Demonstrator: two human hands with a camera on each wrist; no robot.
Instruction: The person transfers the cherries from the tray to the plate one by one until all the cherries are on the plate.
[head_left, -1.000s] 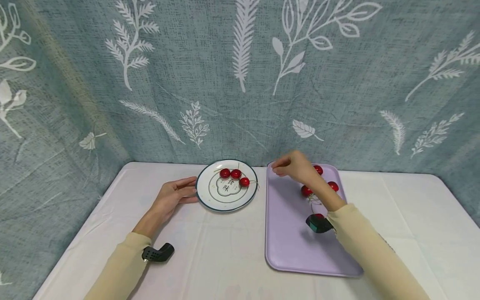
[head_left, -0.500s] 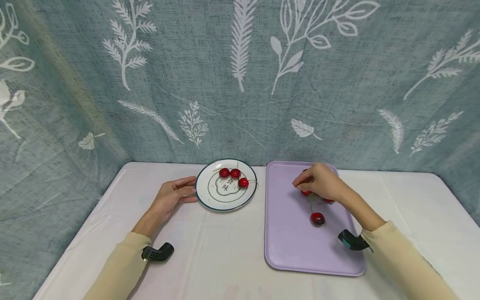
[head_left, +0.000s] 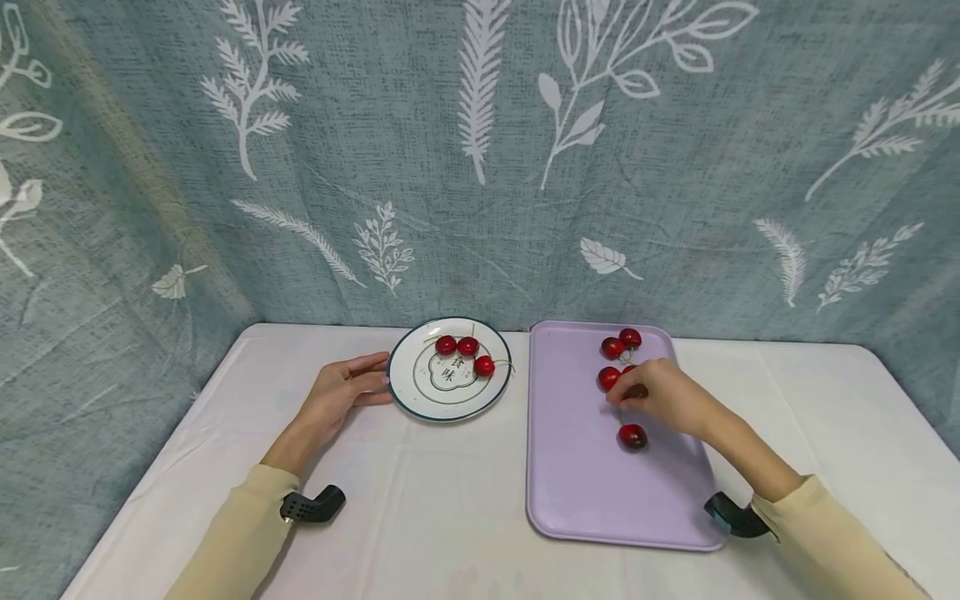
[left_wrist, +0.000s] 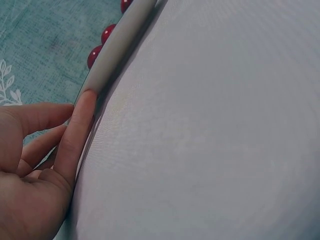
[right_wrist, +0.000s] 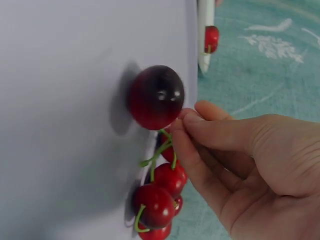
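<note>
My left hand [head_left: 335, 395] rests beside the white plate [head_left: 427, 398], its extended fingers touching the blue rim; the left wrist view has a fingertip [left_wrist: 86, 102] against the plate's outer side. Three red cherries [head_left: 446, 345] with stems lie on the plate. Over the lilac tray [head_left: 577, 475], my right hand [head_left: 663, 398] has thumb and fingertips drawn together beside a dark red cherry [right_wrist: 156, 97] and its green stem [right_wrist: 163, 146]. I cannot tell whether the stem is between them. Several more cherries [head_left: 609, 379] lie behind, partly hidden by the hand.
Plate and tray stand on a white-covered table [head_left: 442, 508], with a narrow gap between them. A blue-green curtain [head_left: 420, 150] with white leaf prints hangs close behind both. Black wrist cameras [head_left: 315, 505] stick out from both sleeves.
My right hand has moved from the tray's back left corner to the right and nearer, down to the cherries. The left hand has stayed at the plate.
</note>
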